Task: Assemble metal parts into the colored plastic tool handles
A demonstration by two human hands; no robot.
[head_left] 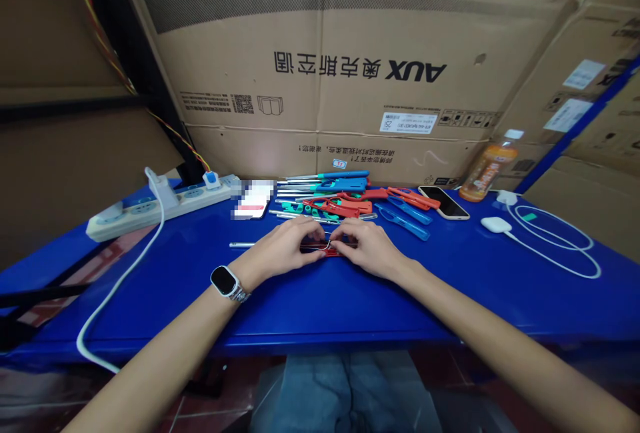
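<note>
Both my hands meet at the middle of the table over a red long-necked lighter (pixel 331 253), whose metal tube (pixel 241 244) sticks out to the left. My left hand (pixel 290 246), with a watch on its wrist, curls its thumb and fingers around the lighter's left part. From the other side my right hand (pixel 367 246) pinches at the lighter and a thin pale wire (pixel 327 244). The fingers hide much of the lighter's body. Just behind the hands lie several blue lighters (pixel 343 183), red handle pieces (pixel 345 206), small green parts (pixel 295 207) and metal tubes.
Separate blue handle pieces (pixel 403 219) lie right of the pile, near a dark phone (pixel 445 203) and an orange drink bottle (pixel 487 169). A white charger case (pixel 496 225) with a cable is farther right. At left stands a power strip (pixel 165 206). Cardboard (pixel 320 106) walls the back.
</note>
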